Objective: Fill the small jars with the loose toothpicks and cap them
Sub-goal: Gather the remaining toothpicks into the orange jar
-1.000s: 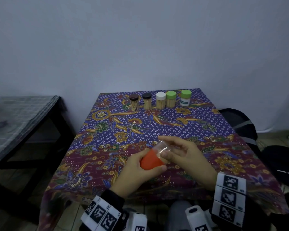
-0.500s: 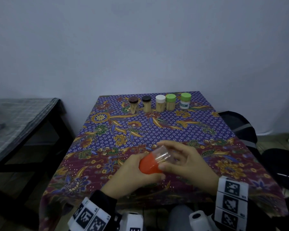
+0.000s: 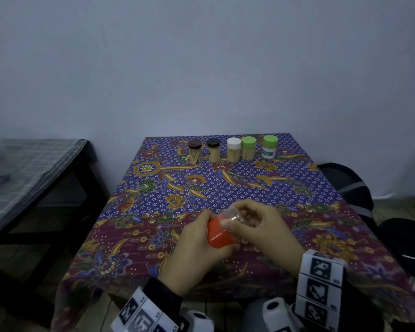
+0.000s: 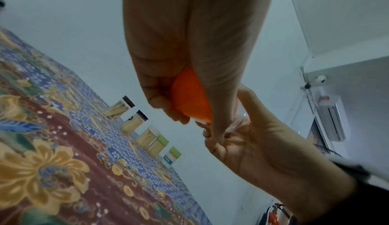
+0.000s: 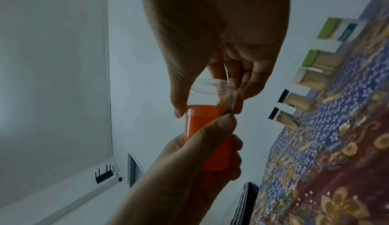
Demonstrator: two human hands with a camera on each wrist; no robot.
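Above the near part of the table, my left hand (image 3: 201,240) grips an orange cap (image 3: 219,236) that sits on the mouth of a small clear jar (image 3: 235,215). My right hand (image 3: 254,224) holds the clear body of that jar, thumb and fingers curled round it. In the right wrist view the orange cap (image 5: 205,132) meets the clear jar (image 5: 208,88), and a few toothpicks (image 5: 228,101) show inside by the rim. The left wrist view shows the orange cap (image 4: 189,95) between my left fingers. The jar lies tilted, cap end toward me.
Several capped jars of toothpicks stand in a row at the table's far edge: brown-lidded (image 3: 195,152), black-lidded (image 3: 213,150), white-lidded (image 3: 233,149), green-lidded (image 3: 248,148) and a labelled green-lidded one (image 3: 270,146). A floral cloth (image 3: 201,188) covers the table. A dark bench (image 3: 34,168) stands left.
Both hands stay on the jar and cap; my right hand has shifted its hold on the clear body and the cap has turned a little in my left hand.
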